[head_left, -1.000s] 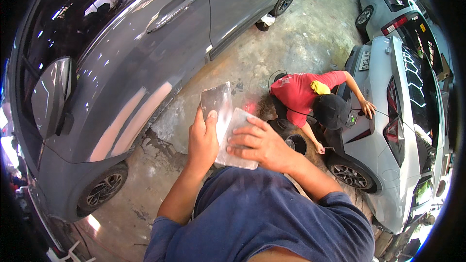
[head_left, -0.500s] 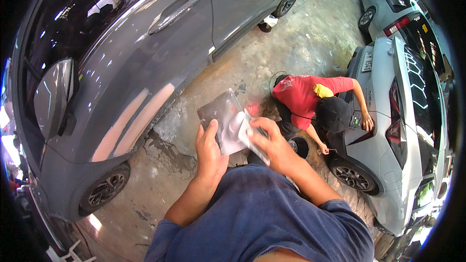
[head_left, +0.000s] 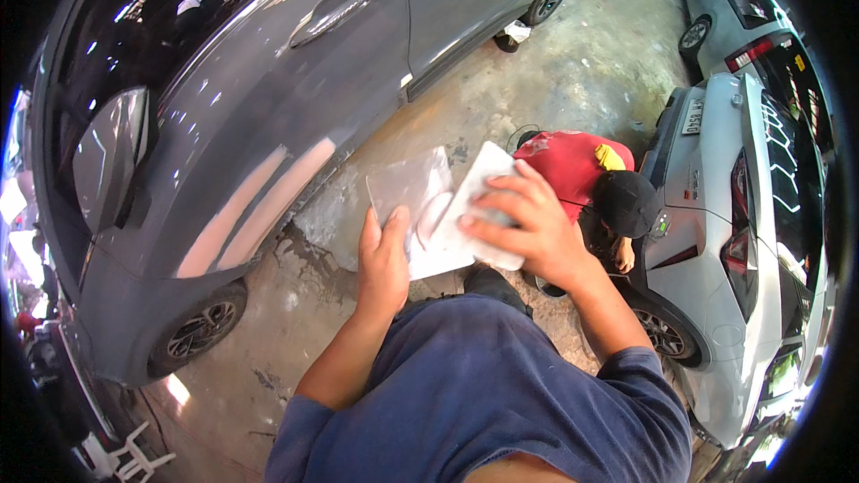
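My left hand [head_left: 385,259] is closed on the edge of a thin flat mixing plate [head_left: 403,181], its thumb lying on top. Pale pinkish putty [head_left: 433,215] is smeared across the plate's face. A white flat spreader [head_left: 492,165] is gripped in my right hand [head_left: 535,225], tilted over the plate's right side; the fingers are slightly blurred. Whether the spreader's lower edge touches the plate is hard to make out. To my left, two pinkish filler strips [head_left: 279,204] run along the panel of a grey car [head_left: 224,116].
A co-worker in a red shirt [head_left: 573,159] and black cap crouches by the rear wheel of a silver car [head_left: 716,170] on my right. Stained concrete floor [head_left: 528,80] lies between the cars. A white plastic stool [head_left: 139,458] stands at the lower left.
My right hand has lifted and turned the spreader, so its broad white face shows more. The plate is tilted differently. The co-worker's raised arm has come down from the silver car.
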Tool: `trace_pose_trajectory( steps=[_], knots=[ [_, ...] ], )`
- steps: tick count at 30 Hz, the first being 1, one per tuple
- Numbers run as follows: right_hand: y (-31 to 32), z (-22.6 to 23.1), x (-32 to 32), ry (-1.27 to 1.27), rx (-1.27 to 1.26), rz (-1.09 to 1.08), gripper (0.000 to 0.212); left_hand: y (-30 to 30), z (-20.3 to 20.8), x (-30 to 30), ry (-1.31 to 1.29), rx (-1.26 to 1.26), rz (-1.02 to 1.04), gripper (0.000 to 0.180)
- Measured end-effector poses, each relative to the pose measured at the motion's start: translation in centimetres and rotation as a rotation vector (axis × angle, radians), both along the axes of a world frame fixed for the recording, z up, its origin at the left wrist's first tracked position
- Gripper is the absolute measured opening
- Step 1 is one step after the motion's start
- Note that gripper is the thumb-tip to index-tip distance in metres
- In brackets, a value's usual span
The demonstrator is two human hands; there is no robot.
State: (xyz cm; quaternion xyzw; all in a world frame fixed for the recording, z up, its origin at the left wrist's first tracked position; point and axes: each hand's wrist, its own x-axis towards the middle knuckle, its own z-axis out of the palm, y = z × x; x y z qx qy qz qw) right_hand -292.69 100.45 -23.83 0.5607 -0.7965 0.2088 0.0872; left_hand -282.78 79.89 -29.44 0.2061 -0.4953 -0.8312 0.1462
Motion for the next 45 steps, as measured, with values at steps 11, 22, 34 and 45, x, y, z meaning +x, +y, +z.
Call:
trace_pose_trajectory(
  steps=[11, 22, 34, 45],
  knots=[
    [-1.8, 0.1, 0.3, -0.033, 0.046, 0.050, 0.041, -0.5, 2.6, 0.7, -0.062, -0.251, -0.259, 0.033],
    [-2.6, -2.6, 4.8, -0.160, 0.049, 0.304, 0.050, -0.5, 3.2, 2.8, -0.048, -0.671, 0.198, 0.034],
    [-3.5, -3.6, 3.5, -0.527, -0.177, 0.474, 0.078, 1.8, 1.6, 4.8, 0.077, 0.438, 0.457, 0.029],
    [-1.7, -2.8, -3.6, -0.126, -0.083, 0.490, 0.048, 5.2, 1.7, 3.8, 0.058, 0.182, 0.636, 0.034]
  ],
)
